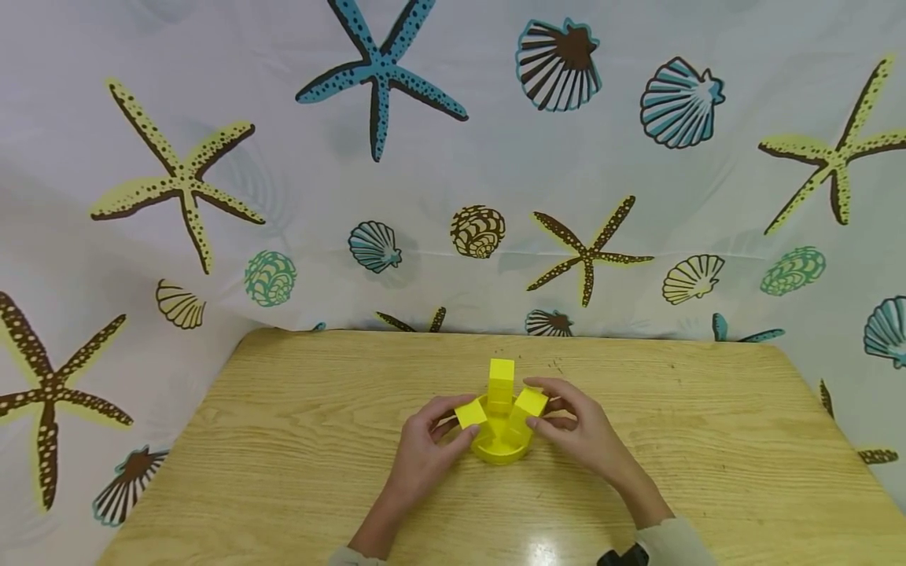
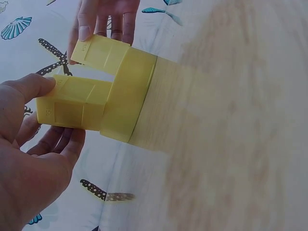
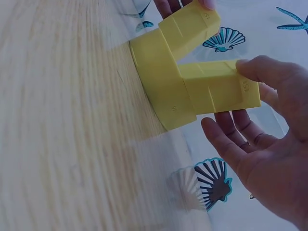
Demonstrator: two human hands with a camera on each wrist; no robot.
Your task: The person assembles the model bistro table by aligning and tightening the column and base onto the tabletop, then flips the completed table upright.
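A round yellow base (image 1: 499, 454) with a raised rim lies on the wooden table, and three upright yellow blocks stand in it. My left hand (image 1: 427, 448) pinches the left block (image 1: 472, 414) near its top, thumb on the near side. The right block (image 1: 531, 402) is pinched by my right hand (image 1: 583, 434) in the same way. Behind them, the back block (image 1: 502, 381) stands untouched between the hands. Small raised marks show on the held blocks in both wrist views. From the side, in the right wrist view, the base (image 3: 161, 79) sits flat on the tabletop.
The wooden table (image 1: 297, 440) spreads out on all sides of the base. A white cloth (image 1: 439, 173) printed with starfish and shells hangs behind the table and along its sides. A black band (image 1: 624, 556) shows at the right sleeve.
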